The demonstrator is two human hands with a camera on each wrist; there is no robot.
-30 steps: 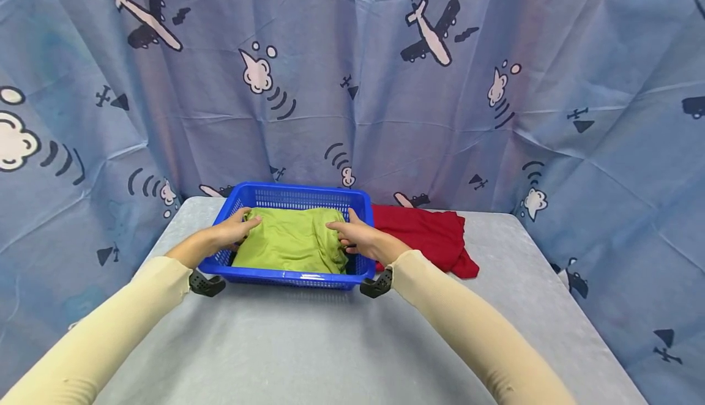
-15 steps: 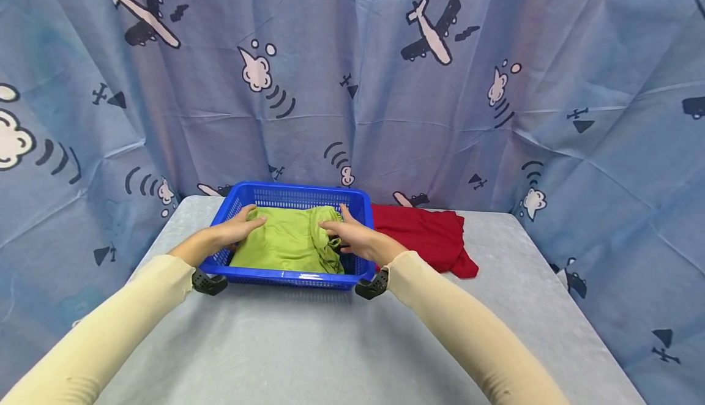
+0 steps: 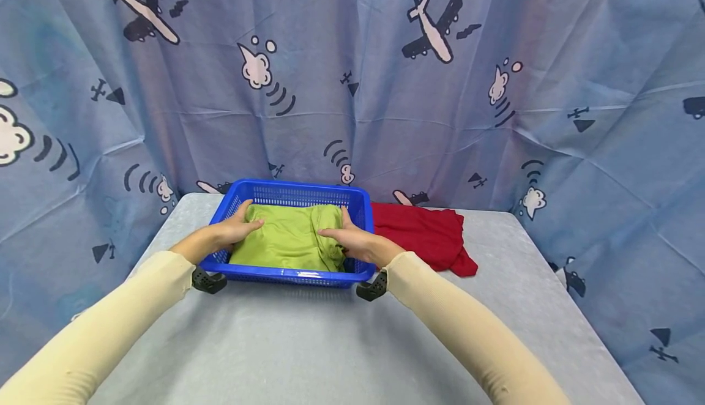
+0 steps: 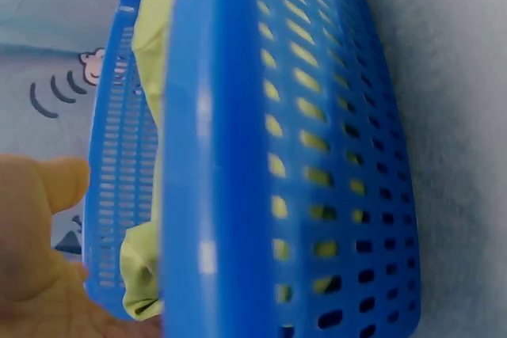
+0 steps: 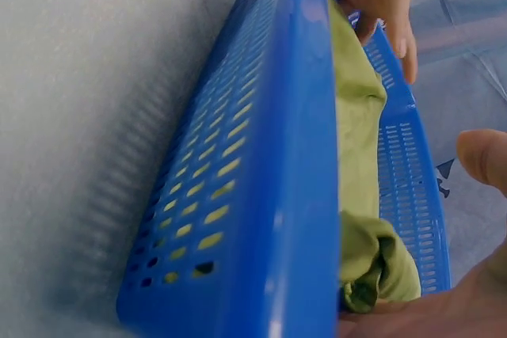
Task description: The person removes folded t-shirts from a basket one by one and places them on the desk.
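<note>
A folded lime-green cloth [image 3: 286, 237] lies in a blue plastic basket [image 3: 305, 276] with slotted sides. My left hand [image 3: 231, 231] reaches over the near left rim to the cloth's left end, thumb extended above it. Opposite, my right hand [image 3: 359, 239] is at the right end, its thumb pointing in over the fabric and its fingers down along the side. In the right wrist view the cloth's end [image 5: 380, 263] is rolled and bunched right beside my right hand [image 5: 467, 294]. The left wrist view has my left hand [image 4: 36, 251] by a bunched green edge [image 4: 141, 271].
A red cloth [image 3: 421, 237] lies on the grey-covered table [image 3: 286, 350], directly right of the basket. Behind the table hangs a blue curtain [image 3: 308, 148] with airplane prints. Black wrist cameras [image 3: 208, 281] sit low beside the basket's front rim.
My right hand has shifted slightly left, pushing the cloth's right end inward; that end looked loose half a second ago and is now more rounded. My left hand has barely moved.
</note>
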